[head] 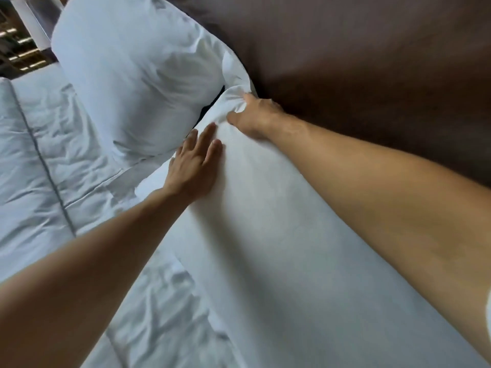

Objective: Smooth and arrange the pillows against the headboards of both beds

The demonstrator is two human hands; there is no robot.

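Two pillows: both white and leaning against the brown headboard, one near and one far.
Near pillow: long and mostly smooth, it runs from the lower edge of the view up to the right hand's grip, its back along the headboard.
Right hand: its fingers and thumb are curled round the far top corner of the near pillow, bunching the cloth into a small gathered knot; this is the grip.
Left hand: it lies just below and to the left of the grip, flat on the face of the near pillow, fingers straight and slightly spread, palm pressing the cloth, holding nothing.
Far pillow: plump and creased, it stands just beyond the grip and to its left, tilted back on the headboard; a narrow dark gap shows between its lower corner and the bunched corner of the near pillow.
Headboard: padded and dark brown, it fills the area to the right of the grip and above it, touching the back of both pillows.
Duvet: white and rumpled, with a thin grey stripe, it lies well to the left of the grip, below both pillows.
Forearms: both are bare and reach in from the lower edge toward the grip.
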